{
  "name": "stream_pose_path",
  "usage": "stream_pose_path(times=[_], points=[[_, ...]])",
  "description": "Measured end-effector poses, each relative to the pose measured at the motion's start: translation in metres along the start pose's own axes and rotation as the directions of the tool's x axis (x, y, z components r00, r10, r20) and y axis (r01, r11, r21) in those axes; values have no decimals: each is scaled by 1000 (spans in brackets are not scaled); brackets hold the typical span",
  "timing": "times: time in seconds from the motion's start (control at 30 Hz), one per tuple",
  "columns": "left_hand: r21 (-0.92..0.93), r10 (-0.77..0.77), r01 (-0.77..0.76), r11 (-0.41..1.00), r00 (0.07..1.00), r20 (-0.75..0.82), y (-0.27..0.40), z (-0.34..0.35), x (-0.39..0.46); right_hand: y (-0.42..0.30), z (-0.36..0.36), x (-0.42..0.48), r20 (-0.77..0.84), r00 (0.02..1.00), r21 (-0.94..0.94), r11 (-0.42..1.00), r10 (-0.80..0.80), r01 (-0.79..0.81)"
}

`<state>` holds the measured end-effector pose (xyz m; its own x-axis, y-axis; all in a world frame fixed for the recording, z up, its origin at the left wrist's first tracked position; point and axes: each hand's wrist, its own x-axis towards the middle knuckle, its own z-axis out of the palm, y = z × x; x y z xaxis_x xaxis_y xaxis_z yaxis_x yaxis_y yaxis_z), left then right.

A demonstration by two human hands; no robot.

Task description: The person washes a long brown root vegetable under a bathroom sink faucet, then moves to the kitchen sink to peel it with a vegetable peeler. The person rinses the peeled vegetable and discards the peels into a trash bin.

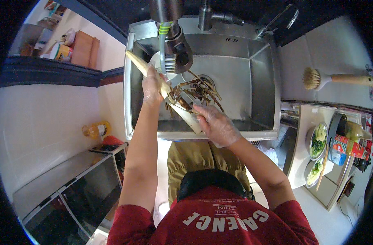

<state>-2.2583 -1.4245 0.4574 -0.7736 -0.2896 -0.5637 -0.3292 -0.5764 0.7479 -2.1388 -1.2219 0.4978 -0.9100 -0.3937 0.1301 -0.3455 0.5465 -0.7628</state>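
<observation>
A long, pale root vegetable (186, 118) lies slantwise over the left half of the steel sink (232, 76), its skin largely stripped off. My left hand (151, 84), in a clear plastic glove, grips its upper middle. In my right hand (218, 124), gloved likewise, is a thin metal peeler (186, 107), held against or very near the root's lower part; the fingers partly hide it. Brown strips of peel (212, 93) are heaped around the drain, beneath and beside the root. Behind my left hand a white bowl (155, 58) shows in part.
A dark metal faucet (181, 50) and a bristle brush (162, 46) hang over the sink's left side. A wooden-handled brush (351, 79) is on the right wall. Plates of greens (318, 141) stand on the right counter. An oil bottle (97, 130) stands at left.
</observation>
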Motion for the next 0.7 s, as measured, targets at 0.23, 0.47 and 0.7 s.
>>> stream_pose_path(times=[0.23,0.47,0.7], points=[[87,58,-59,994,998,12,1,-1,8,-4,-23,-13,122,990,-15,998,69,-67],[20,213,-213,977,977,15,29,-11,17,5,-53,-64,233,968,-52,995,96,-86],[-89,254,-245,965,962,103,60,-19,19,9,-65,-53,149,978,-8,989,146,-146]])
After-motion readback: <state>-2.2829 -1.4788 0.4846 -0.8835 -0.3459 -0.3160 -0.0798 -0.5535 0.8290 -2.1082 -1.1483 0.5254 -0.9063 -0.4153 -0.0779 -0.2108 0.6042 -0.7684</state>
